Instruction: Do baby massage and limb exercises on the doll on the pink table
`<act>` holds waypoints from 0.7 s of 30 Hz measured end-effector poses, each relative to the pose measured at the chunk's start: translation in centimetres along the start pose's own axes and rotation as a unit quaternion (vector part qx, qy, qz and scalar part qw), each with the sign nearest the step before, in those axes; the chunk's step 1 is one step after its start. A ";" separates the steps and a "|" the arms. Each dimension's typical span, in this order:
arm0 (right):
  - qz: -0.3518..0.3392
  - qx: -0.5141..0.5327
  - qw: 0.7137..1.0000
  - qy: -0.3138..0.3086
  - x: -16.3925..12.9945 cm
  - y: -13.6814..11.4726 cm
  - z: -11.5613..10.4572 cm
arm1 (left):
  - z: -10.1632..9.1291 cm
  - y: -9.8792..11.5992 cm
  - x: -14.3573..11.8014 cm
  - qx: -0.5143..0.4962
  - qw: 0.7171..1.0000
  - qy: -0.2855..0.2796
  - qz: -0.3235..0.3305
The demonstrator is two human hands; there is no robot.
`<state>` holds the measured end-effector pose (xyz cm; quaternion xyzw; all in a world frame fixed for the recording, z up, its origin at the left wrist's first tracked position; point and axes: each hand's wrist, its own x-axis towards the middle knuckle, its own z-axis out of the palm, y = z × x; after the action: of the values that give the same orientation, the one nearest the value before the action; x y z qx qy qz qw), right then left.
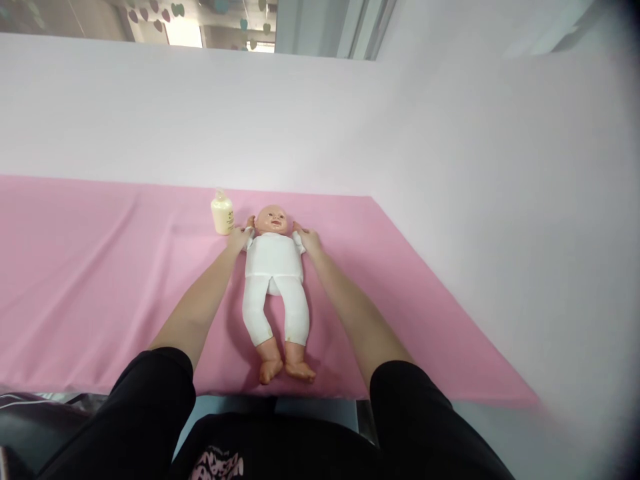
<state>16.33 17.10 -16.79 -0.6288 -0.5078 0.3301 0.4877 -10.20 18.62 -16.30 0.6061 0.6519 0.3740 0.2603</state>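
A baby doll (274,257) with a white cloth body lies on its back on a pink cloth, head toward the wall and bare feet toward me. Its arms are bent up beside its head. My left hand (240,238) is closed round the doll's arm on the left of the picture, just below its small hand. On the other side my right hand (309,240) grips the other arm in the same way. Close behind my left hand stands a pale yellow pump bottle (223,213), upright. My fingertips are partly hidden by the doll's arms.
The pink cloth (100,280) covers a long table, with wrinkles on the left. A white wall (200,120) rises behind it and another wall (525,200) runs along the right. Above the back wall is a window (235,27) with hanging heart shapes.
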 end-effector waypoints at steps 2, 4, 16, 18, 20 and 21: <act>-0.023 0.023 0.999 0.009 -0.5 -0.5 -0.8 | -1.1 0.6 -0.3 -0.012 1.000 -0.004 0.003; -0.074 0.046 0.996 0.000 -1.5 -0.8 -2.2 | -2.8 1.1 -1.0 -0.036 0.999 -0.022 0.027; -0.468 -0.265 0.833 -0.132 -10.0 4.0 -8.7 | -6.9 -3.1 -12.1 0.146 0.913 -0.105 0.367; -0.485 -0.274 0.820 -0.129 -10.4 4.6 -8.7 | -6.2 -3.9 -12.8 0.149 0.908 -0.084 0.382; -0.474 -0.276 0.828 -0.118 -10.4 4.6 -8.7 | -5.8 -4.1 -12.6 0.151 0.907 -0.070 0.386; -0.462 -0.275 0.836 -0.111 -10.2 4.4 -8.6 | -5.8 -4.0 -12.2 0.154 0.907 -0.068 0.386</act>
<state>22.87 4.89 -19.17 -0.3882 -0.8599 -0.0186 0.3310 -15.59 5.64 -17.57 0.8670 0.3968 0.2983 0.0430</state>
